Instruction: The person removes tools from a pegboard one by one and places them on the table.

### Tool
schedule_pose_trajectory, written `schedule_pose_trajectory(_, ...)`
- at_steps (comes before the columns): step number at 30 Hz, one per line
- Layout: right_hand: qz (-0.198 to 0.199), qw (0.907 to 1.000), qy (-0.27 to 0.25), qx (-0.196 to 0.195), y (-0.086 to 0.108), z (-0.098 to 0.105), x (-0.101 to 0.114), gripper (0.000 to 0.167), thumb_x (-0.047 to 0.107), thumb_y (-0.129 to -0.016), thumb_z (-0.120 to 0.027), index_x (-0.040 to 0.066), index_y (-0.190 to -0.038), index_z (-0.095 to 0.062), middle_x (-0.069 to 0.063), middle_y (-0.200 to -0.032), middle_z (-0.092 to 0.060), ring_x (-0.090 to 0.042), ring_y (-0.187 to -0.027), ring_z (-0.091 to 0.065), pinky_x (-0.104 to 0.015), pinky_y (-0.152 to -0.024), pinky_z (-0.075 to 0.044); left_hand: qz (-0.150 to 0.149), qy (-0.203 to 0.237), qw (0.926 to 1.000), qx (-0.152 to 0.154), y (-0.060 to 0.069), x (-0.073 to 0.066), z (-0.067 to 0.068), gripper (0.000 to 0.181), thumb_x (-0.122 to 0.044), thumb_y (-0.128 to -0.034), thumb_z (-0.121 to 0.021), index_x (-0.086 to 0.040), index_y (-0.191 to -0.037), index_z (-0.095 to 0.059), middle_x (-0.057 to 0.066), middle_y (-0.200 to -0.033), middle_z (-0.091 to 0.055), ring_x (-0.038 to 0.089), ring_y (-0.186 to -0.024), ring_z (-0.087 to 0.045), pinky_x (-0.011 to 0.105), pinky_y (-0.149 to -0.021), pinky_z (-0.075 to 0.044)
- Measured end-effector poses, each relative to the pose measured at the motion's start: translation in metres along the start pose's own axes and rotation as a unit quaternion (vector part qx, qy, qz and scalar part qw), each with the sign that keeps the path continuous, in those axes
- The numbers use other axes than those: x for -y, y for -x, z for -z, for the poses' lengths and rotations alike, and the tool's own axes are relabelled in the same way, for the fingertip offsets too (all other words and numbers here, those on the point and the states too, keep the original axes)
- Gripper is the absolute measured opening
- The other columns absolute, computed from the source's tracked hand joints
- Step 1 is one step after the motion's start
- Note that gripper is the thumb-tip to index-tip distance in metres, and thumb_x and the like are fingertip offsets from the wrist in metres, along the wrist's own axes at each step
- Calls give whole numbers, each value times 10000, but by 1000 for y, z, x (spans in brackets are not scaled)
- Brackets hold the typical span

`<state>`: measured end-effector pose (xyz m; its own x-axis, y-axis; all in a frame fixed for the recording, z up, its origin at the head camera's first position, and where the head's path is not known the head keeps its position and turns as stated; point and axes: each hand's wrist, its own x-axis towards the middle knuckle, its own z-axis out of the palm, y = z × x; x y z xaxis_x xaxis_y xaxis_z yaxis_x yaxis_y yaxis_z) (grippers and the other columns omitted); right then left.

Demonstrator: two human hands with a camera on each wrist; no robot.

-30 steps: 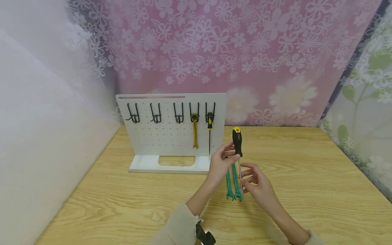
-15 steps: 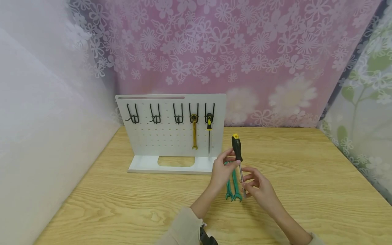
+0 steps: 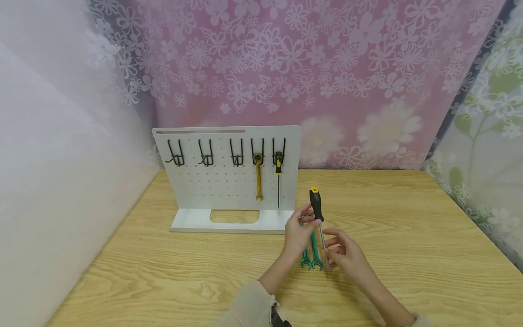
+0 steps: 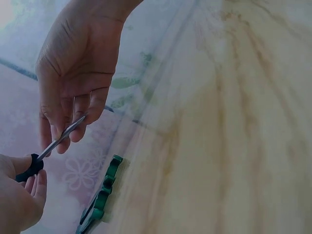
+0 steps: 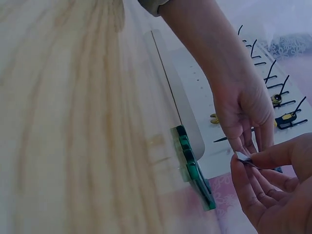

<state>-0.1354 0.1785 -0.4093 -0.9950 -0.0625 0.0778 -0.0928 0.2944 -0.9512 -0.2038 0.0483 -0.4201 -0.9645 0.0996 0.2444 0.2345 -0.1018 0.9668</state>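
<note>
A black screwdriver (image 3: 316, 204) with a yellow end is held between both hands, handle up and slightly tilted. My left hand (image 3: 297, 234) grips the lower end of its handle. Lower down, my right hand (image 3: 347, 256) pinches the metal shaft near the tip. The left wrist view shows the shaft (image 4: 61, 139) running from the handle to the right fingers. In the right wrist view the flat tip (image 5: 242, 157) sits between thumb and finger. Two green wrenches (image 3: 315, 259) lie side by side on the table just beneath, their far ends partly covered by the left hand.
Behind and left stands a white pegboard (image 3: 196, 188) with several black double hooks (image 3: 207, 154). A gold wrench (image 3: 259, 179) and a yellow-black screwdriver (image 3: 278, 165) hang from its two right hooks. The wooden table (image 3: 408, 218) meets a pink floral curtain (image 3: 245, 59) at the back.
Both hands have lowered the screwdriver a little toward the table and the person, its tip shifting slightly right. Each hand has kept its hold. The hung tools stay put.
</note>
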Motion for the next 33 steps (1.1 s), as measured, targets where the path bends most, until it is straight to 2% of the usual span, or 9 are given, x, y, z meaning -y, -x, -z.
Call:
schedule_pose_trajectory(4,-66,10000,0,33,0,0,-5,427,-95,-848,-550,-53,-1259,-439,-208,-961,-541,-210,-696,-595,-316,-555,-526,49,-205,9998,-41,1,5,-1,399,-49,-820,-684,5,-1196,-563,92,-1036,-590,191,-907,-604,239,-741,-508)
schedule_pose_trajectory(10,-410,9992,-15,-8,2,-1,-10,451,-74,-845,-550,-40,-1282,-439,-178,-987,-549,-205,-710,-589,-302,-560,-520,146,-341,9993,-86,2,13,-1,374,-55,-812,-695,18,-1163,-588,108,-1013,-610,216,-891,-616,245,-715,-515)
schedule_pose_trajectory(16,-618,9981,-2,-57,5,-2,-10,451,-62,-850,-560,-40,-1284,-440,-168,-989,-550,-218,-734,-590,-296,-549,-513,89,-740,9971,-140,4,20,-4,340,-67,-808,-702,14,-1128,-618,81,-956,-641,154,-822,-620,208,-671,-506)
schedule_pose_trajectory(24,-693,9975,43,-97,3,-3,-11,433,-84,-848,-555,-62,-1267,-447,-169,-965,-552,-211,-730,-596,-290,-543,-514,23,-874,9961,-108,3,26,-5,298,-42,-810,-692,29,-1094,-637,69,-922,-642,140,-795,-616,187,-665,-501)
schedule_pose_trajectory(30,-647,9978,65,-117,1,-4,-14,426,-98,-837,-549,-92,-1250,-447,-162,-933,-562,-191,-696,-584,-291,-524,-508,-88,-1141,9934,-20,0,33,-5,284,-61,-803,-705,30,-1066,-649,56,-881,-655,109,-756,-612,183,-648,-503)
schedule_pose_trajectory(33,-669,9976,91,-122,1,-5,-15,424,-100,-835,-546,-99,-1247,-445,-162,-927,-566,-188,-691,-580,-292,-522,-506,12,-1290,9916,26,0,33,-4,282,-81,-801,-712,13,-1061,-659,29,-858,-659,76,-725,-593,175,-620,-493)
